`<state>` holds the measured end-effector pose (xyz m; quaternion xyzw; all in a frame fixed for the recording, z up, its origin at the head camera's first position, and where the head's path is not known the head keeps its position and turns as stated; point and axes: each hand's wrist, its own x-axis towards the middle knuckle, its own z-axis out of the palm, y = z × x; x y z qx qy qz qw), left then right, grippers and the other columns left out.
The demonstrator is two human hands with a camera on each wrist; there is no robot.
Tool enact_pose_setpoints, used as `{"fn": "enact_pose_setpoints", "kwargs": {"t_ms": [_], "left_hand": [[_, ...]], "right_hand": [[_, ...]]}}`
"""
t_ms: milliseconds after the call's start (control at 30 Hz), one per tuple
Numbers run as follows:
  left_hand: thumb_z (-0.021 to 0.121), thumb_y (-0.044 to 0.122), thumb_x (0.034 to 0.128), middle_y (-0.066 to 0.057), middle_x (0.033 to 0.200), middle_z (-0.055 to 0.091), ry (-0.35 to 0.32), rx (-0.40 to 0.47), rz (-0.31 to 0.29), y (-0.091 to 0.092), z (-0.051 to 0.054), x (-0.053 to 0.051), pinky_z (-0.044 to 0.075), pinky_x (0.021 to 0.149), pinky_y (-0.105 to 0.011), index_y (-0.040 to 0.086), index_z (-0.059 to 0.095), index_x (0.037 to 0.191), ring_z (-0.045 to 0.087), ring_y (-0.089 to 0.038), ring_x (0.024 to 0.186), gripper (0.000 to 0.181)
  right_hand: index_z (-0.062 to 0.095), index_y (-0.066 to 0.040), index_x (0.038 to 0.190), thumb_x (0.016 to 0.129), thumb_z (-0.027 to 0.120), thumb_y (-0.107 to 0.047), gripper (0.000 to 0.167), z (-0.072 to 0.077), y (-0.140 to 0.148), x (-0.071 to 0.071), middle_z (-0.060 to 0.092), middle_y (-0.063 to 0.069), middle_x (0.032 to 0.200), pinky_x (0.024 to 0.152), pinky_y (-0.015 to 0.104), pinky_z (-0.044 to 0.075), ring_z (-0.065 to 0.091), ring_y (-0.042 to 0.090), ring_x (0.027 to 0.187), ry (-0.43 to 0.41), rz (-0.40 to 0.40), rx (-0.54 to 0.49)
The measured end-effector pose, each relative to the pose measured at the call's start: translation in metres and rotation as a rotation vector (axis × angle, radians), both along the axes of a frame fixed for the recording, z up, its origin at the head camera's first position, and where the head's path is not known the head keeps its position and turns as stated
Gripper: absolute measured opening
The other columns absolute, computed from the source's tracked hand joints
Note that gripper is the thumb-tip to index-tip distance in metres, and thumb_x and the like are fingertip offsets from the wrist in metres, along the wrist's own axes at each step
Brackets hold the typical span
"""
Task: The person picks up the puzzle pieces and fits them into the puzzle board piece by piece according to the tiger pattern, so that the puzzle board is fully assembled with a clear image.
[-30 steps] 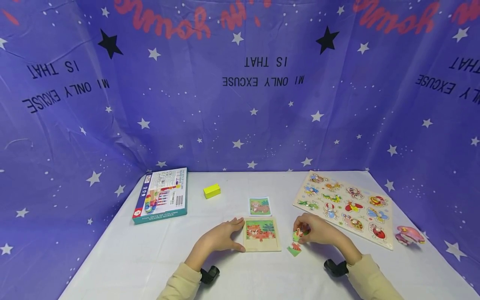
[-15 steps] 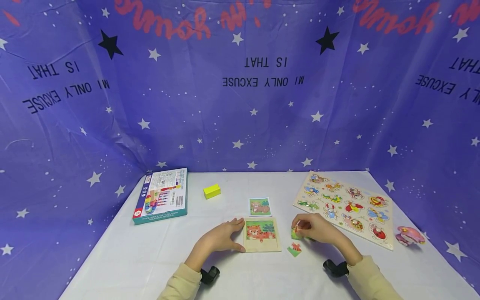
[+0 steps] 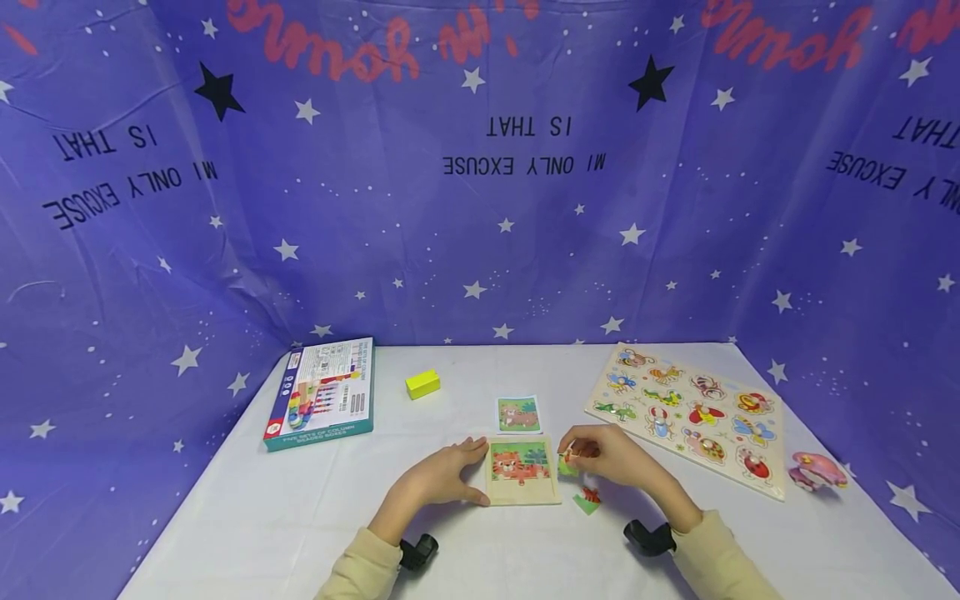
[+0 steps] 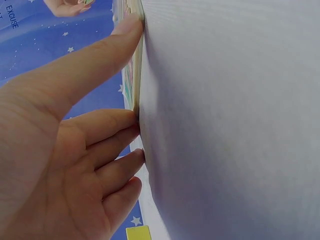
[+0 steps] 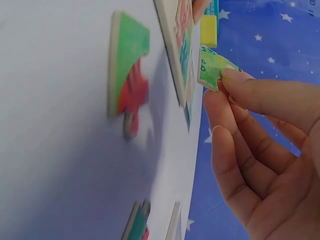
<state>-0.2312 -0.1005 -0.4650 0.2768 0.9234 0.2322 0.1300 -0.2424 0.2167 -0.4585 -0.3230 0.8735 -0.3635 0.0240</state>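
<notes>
A wooden tray puzzle (image 3: 523, 493) lies in the middle, its upper part filled with a tiger picture. My left hand (image 3: 444, 475) touches its left edge, thumb near the front corner and fingers extended; the left wrist view shows thumb and fingertips on that edge. Just right of the tray, my right hand (image 3: 611, 457) pinches a green puzzle piece (image 5: 212, 67) between thumb and fingers, raised off the cloth. In front of it lies a green and red puzzle piece (image 5: 129, 67). Another teal and red piece (image 5: 137, 222) shows at the right wrist view's bottom edge.
A picture card (image 3: 518, 414) lies behind the tray. A yellow block (image 3: 423, 384) and a boxed bead set (image 3: 322, 392) stand at the back left. On the right are an insect peg board (image 3: 686, 417) and a pink toy (image 3: 817, 471). Purple curtains surround the white table.
My right hand has moved left toward the tray with the green puzzle piece, which has turned in its fingers. My left hand stays at the tray's left edge.
</notes>
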Motion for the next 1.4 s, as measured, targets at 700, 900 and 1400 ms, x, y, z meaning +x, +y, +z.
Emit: {"fn": "enact_pose_setpoints", "kwargs": {"t_ms": [700, 900, 1400], "left_hand": [[0.079, 0.044, 0.0741, -0.012, 0.151, 0.038, 0.022, -0.020, -0.005, 0.000, 0.000, -0.001, 0.026, 0.114, -0.048, 0.002, 0.043, 0.144, 0.031, -0.033, 0.139, 0.089], [0.079, 0.043, 0.0747, -0.014, 0.150, 0.038, 0.025, -0.012, -0.015, -0.001, 0.002, 0.000, 0.027, 0.114, -0.048, 0.000, 0.043, 0.143, 0.031, -0.035, 0.139, 0.089], [0.079, 0.045, 0.0748, -0.011, 0.151, 0.038, 0.025, -0.017, -0.015, -0.001, 0.000, -0.001, 0.028, 0.114, -0.048, 0.002, 0.043, 0.144, 0.032, -0.033, 0.139, 0.089]], "right_hand": [[0.071, -0.012, 0.100, 0.086, 0.073, -0.009, 0.015, -0.006, -0.052, 0.000, 0.067, -0.004, 0.085, 0.064, 0.022, 0.053, 0.058, 0.005, 0.070, -0.027, 0.119, -0.027], [0.071, -0.014, 0.100, 0.085, 0.074, -0.010, 0.016, -0.008, -0.064, 0.000, 0.066, -0.006, 0.083, 0.066, 0.022, 0.054, 0.059, 0.004, 0.071, -0.059, 0.132, -0.038], [0.072, -0.011, 0.095, 0.083, 0.074, -0.003, 0.014, -0.012, -0.093, 0.001, 0.063, -0.008, 0.076, 0.060, 0.019, 0.051, 0.053, 0.001, 0.065, -0.064, 0.166, -0.037]]}}
